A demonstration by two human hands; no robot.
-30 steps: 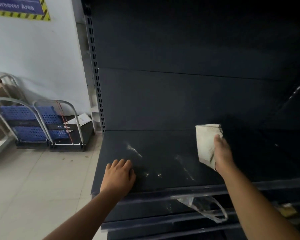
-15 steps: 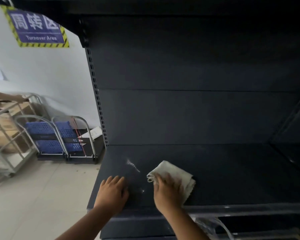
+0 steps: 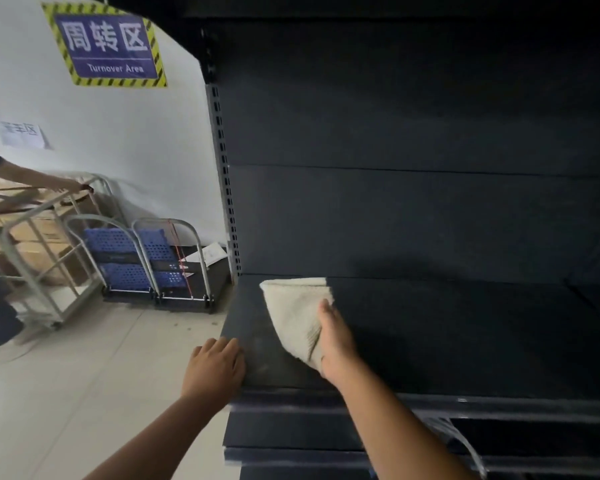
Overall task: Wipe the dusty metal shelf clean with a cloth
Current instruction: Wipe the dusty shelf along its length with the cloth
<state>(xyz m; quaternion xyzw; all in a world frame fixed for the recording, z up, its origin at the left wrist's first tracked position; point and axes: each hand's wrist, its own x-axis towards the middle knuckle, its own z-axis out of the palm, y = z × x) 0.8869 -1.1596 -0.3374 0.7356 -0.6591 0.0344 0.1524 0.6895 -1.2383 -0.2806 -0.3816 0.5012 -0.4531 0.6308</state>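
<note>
Your right hand (image 3: 336, 341) has its grip closed on the pale cloth (image 3: 297, 313), thumb on top and the rest of the fingers hidden beneath, so the fabric fans out toward the back left corner of the dark metal shelf (image 3: 447, 334), probably lying on the surface, though the dim view leaves that unsure. Your left hand (image 3: 215, 367) holds nothing and lies flat, fingers spread, on the shelf's front left corner, seemingly to brace you while the cloth covers the left end.

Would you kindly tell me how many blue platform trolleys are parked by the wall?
2: blue platform trolley nearer the box cart, second blue platform trolley beside the shelf upright. Others may be hidden.
</note>
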